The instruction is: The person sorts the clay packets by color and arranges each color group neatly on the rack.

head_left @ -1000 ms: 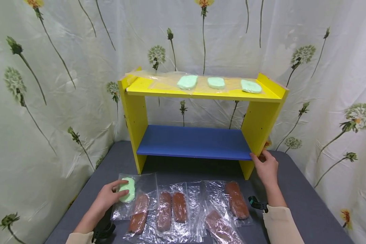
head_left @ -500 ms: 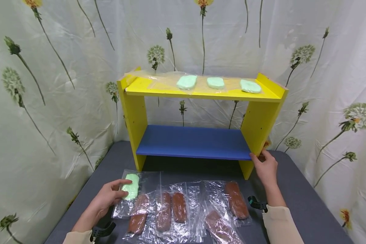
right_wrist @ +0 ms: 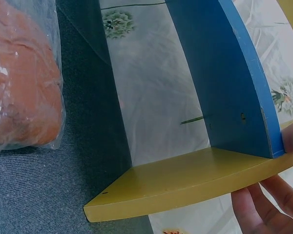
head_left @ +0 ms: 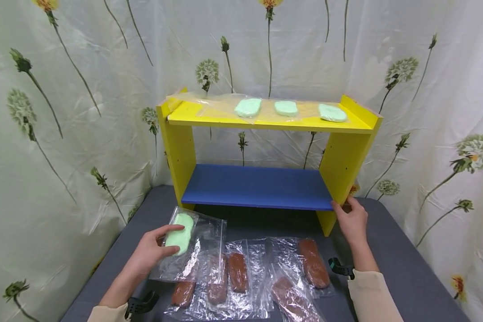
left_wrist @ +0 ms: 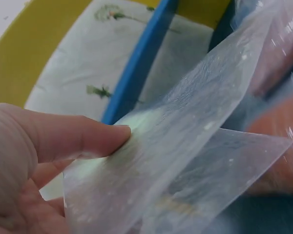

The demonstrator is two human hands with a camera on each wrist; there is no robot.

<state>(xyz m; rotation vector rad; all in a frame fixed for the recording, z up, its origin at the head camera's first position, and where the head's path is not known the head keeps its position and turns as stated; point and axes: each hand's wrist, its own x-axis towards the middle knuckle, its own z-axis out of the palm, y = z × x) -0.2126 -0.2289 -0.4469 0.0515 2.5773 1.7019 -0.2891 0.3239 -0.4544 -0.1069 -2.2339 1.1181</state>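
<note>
Bagged brown bars [head_left: 238, 273] are lying on the table [head_left: 390, 255]; above the leftmost, the left hand [head_left: 153, 248], half-closed, is pinching a bagged green slab [head_left: 179, 239]. Farther back, the curled right hand [head_left: 352, 221] is gripping the shelf's side [head_left: 342, 167], while green pieces [head_left: 248, 108] are resting on top.

The bottom of your head view cuts off the front edge of the worktop [head_left: 402, 273] and the near end of the brown bar [head_left: 291, 297] closest to it. The clear bag [head_left: 210, 237] in your left grip [head_left: 154, 248] veils the far ends of two more bars [head_left: 184, 293]. The right wrist view's edge crops your right grip [right_wrist: 268, 209] at the yellow side panel [right_wrist: 185, 175]. In your left wrist view, the green piece [left_wrist: 144, 119] blurs behind plastic.
</note>
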